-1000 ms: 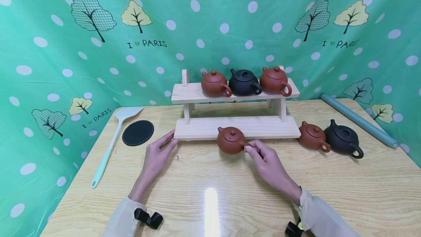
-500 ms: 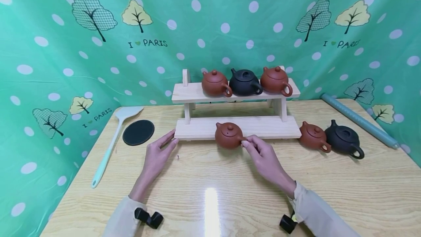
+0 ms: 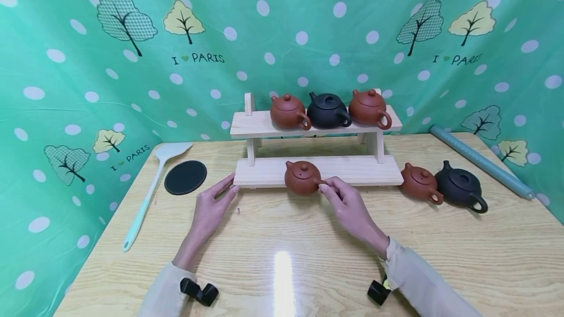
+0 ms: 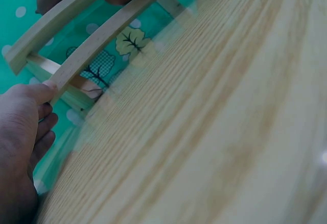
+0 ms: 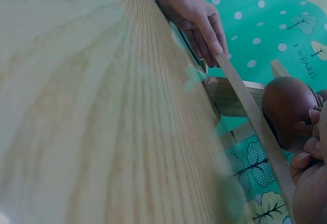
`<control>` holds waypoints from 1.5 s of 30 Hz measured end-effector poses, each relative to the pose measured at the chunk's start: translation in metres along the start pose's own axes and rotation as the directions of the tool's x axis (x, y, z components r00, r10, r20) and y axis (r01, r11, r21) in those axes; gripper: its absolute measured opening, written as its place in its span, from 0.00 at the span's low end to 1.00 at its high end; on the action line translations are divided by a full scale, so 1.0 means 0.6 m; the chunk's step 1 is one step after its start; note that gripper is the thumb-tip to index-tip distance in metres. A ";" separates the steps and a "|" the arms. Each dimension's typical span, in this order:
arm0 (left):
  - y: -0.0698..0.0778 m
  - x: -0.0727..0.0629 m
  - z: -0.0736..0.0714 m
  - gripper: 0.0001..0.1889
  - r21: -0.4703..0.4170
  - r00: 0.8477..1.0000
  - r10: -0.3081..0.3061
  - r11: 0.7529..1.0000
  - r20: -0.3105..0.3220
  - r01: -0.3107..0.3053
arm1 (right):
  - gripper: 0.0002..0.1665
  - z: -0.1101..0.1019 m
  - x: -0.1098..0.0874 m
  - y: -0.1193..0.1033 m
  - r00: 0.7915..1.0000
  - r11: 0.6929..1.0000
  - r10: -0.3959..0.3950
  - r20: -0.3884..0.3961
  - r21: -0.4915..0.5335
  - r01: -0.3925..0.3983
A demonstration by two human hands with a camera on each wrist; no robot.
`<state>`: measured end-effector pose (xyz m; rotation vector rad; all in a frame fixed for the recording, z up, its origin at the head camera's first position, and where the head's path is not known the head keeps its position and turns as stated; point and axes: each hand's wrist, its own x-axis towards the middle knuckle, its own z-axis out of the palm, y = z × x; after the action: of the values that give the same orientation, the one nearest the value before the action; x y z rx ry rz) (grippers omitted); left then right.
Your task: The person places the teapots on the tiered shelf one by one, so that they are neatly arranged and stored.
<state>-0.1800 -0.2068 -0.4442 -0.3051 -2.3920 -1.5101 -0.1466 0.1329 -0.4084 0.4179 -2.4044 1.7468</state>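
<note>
My right hand (image 3: 352, 209) pinches the handle of a reddish-brown teapot (image 3: 301, 177), its spout pointing left. In the head view the teapot overlaps the front edge of the lower board on a two-tier wooden display shelf (image 3: 352, 170). Seen from the right wrist, the teapot (image 5: 286, 109) is close over that board, with the fingers (image 5: 301, 158) at its handle. My left hand (image 3: 211, 212) grips the lower board's left end, thumb on the front edge in the left wrist view. On the upper board stand a brown teapot (image 3: 287, 111), a black teapot (image 3: 328, 110) and another brown teapot (image 3: 367, 106).
Right of the shelf sit a brown teapot (image 3: 418, 182) and a black teapot (image 3: 460, 187), near a teal roll (image 3: 480, 160). At the left lie a spatula (image 3: 147, 199) and a black round mat (image 3: 185, 177). A green curtain (image 3: 282, 28) hangs behind the table (image 3: 246, 268).
My right hand has carried the brown teapot slightly left and farther back, from in front of the lower board to over its front edge. The left hand has stayed at the board's end.
</note>
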 end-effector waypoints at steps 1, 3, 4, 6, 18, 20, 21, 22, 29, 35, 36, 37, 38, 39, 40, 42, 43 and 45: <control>0.000 0.000 0.000 0.22 0.000 1.000 -0.003 1.000 0.000 0.003 | 0.11 0.001 0.001 0.001 1.000 1.000 -0.004 0.000 0.003 0.004; 0.001 0.000 0.000 0.22 0.002 1.000 -0.006 1.000 0.001 0.006 | 0.11 0.002 0.004 0.003 1.000 1.000 -0.014 -0.003 0.005 0.014; 0.001 0.000 0.000 0.22 0.003 1.000 -0.008 1.000 0.001 0.008 | 0.11 0.003 0.006 0.003 1.000 1.000 -0.020 -0.004 0.008 0.020; 0.002 0.000 -0.001 0.22 0.003 1.000 -0.009 1.000 0.001 0.009 | 0.10 0.005 0.008 0.005 0.999 0.999 -0.032 -0.009 0.008 0.032; 0.001 -0.001 -0.001 0.22 0.009 1.000 -0.002 1.000 0.005 0.002 | 0.09 0.018 0.021 0.009 0.999 0.999 -0.040 -0.027 0.012 0.041; 0.002 -0.001 0.000 0.22 0.009 1.000 -0.006 1.000 0.006 0.006 | 0.09 0.020 0.024 0.008 0.999 0.999 -0.040 -0.028 0.019 0.040; 0.002 -0.001 0.000 0.22 0.012 1.000 -0.007 1.000 0.006 0.007 | 0.09 0.021 0.025 0.008 0.999 0.999 -0.039 -0.029 0.021 0.040; 0.002 -0.001 0.000 0.22 0.012 1.000 -0.009 1.000 0.006 0.009 | 0.09 0.022 0.026 0.008 0.999 0.999 -0.041 -0.029 0.027 0.042; 0.002 -0.001 0.000 0.22 0.010 1.000 -0.015 1.000 0.005 0.014 | 0.10 0.032 0.037 0.011 0.997 0.998 -0.063 -0.042 0.023 0.064; 0.001 0.000 -0.001 0.22 0.014 1.000 -0.015 1.000 0.001 0.015 | 0.09 0.040 0.042 0.012 0.995 0.996 -0.088 -0.045 0.002 0.088; 0.001 0.000 -0.001 0.22 0.013 1.000 -0.016 1.000 0.000 0.016 | 0.08 0.041 0.043 0.011 0.995 0.996 -0.090 -0.046 0.002 0.091; 0.001 0.000 -0.001 0.22 0.015 1.000 -0.016 1.000 0.000 0.016 | 0.08 0.042 0.044 0.011 0.995 0.996 -0.093 -0.047 0.002 0.093; 0.001 0.000 -0.001 0.22 0.013 1.000 -0.017 1.000 0.001 0.017 | 0.08 0.044 0.044 0.011 0.994 0.996 -0.095 -0.049 0.001 0.095; 0.000 0.000 -0.001 0.22 0.016 1.000 -0.014 1.000 0.001 0.014 | 0.08 0.045 0.045 0.011 0.994 0.995 -0.097 -0.052 0.000 0.097; 0.000 0.000 -0.001 0.22 0.019 1.000 -0.012 1.000 0.001 0.012 | 0.07 0.046 0.046 0.011 0.994 0.995 -0.100 -0.052 -0.001 0.100; 0.000 0.000 -0.001 0.22 0.021 1.000 -0.009 1.000 0.000 0.009 | 0.07 0.049 0.047 0.010 0.993 0.994 -0.107 -0.053 -0.006 0.107; -0.001 0.000 0.000 0.22 0.021 1.000 -0.005 1.000 0.001 0.005 | 0.07 0.050 0.048 0.010 0.992 0.994 -0.110 -0.054 -0.009 0.110; -0.001 0.000 0.000 0.22 0.021 1.000 -0.003 1.000 0.001 0.003 | 0.08 0.052 0.050 0.009 0.992 0.993 -0.115 -0.056 -0.014 0.114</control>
<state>-0.1801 -0.2070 -0.4444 -0.2976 -2.4084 -1.4855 -0.1750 0.1009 -0.4149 0.4877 -2.3016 1.6741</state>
